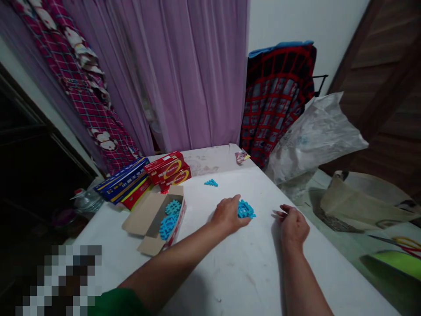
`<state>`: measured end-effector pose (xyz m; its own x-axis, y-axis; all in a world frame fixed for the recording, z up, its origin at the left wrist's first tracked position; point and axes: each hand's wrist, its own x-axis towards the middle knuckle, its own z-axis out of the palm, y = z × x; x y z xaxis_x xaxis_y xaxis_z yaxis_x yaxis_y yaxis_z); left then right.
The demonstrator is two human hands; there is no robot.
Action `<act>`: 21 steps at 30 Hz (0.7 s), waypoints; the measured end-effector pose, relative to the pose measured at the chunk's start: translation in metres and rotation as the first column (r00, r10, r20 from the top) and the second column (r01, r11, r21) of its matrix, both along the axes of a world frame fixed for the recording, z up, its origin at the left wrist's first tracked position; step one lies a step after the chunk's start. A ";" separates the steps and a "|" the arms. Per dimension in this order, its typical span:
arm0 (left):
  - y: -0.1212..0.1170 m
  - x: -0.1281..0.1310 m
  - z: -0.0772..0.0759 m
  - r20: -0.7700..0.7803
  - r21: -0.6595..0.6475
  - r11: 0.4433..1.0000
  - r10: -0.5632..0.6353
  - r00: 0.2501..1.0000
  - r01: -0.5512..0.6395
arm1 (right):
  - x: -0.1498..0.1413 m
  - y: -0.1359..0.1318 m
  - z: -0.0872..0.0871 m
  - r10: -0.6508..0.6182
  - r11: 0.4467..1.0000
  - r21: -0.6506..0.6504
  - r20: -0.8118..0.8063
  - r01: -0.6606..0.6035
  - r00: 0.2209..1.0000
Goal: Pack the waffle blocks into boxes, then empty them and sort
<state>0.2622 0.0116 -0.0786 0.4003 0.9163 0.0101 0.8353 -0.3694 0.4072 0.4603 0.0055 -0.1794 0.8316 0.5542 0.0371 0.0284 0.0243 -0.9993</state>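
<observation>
Tracking the left hand (226, 215) from my console, I find it palm down at lower centre, its fingers bent against the edge of a cluster of blue interlocking plastic pieces (246, 209). They touch the cluster, but from this angle I cannot tell whether they are grasping it or only resting against it. The right hand (294, 226) sits just to the right, empty, its fingers released and loosely curled above the white tabletop (250, 281). A green sleeve (115, 303) shows at the bottom edge, on the left arm.

My read is that the hands are busy with these loose blue pieces, and lifting the cluster would call for the left fingers to close firmly around it.

Left of the hands, an open cardboard box (141, 217) with its flaps spread holds at least two more blue pieces (168, 226), lying flat inside. Farther up, a smaller clump of blue pieces (211, 183) lies by itself on the table. Behind the box, red cartons (166, 167) are stacked beside a blue carton (121, 180), and a clear plastic bottle (86, 200) with a red cap sits past the left edge of the table. At the far edge lies a small packet (242, 156). A crumpled white plastic bag (315, 140) leans at upper right, against a red-and-black checked garment (276, 101), and a lilac curtain (194, 66) fills the upper centre.
</observation>
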 end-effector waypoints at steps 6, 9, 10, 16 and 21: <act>-0.025 -0.127 0.054 -0.149 0.171 0.957 0.261 0.954 -0.235 | -0.005 -0.008 0.009 0.030 0.994 -0.109 0.076 -0.021 0.997; -0.025 -0.170 0.058 -0.251 0.207 0.905 0.415 0.874 -0.370 | -0.008 -0.011 0.013 0.048 0.988 -0.154 0.122 -0.028 0.991; -0.023 -0.178 0.056 -0.273 0.209 0.896 0.439 0.856 -0.393 | -0.008 -0.011 0.013 0.053 0.986 -0.166 0.137 -0.030 0.989; -0.003 -0.191 0.032 -0.304 0.200 0.881 0.471 0.828 -0.428 | -0.007 -0.014 0.010 0.069 0.982 -0.182 0.129 -0.044 0.989; 0.003 -0.197 0.020 -0.309 0.216 0.874 0.483 0.819 -0.434 | -0.006 -0.014 0.007 0.077 0.982 -0.180 0.138 -0.052 0.987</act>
<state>0.0654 0.0148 -0.0585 -0.0665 0.9943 0.0838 0.9972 0.0634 0.0391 0.4541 -0.0087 -0.1721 0.7869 0.6149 0.0511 0.1762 -0.1445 -0.9737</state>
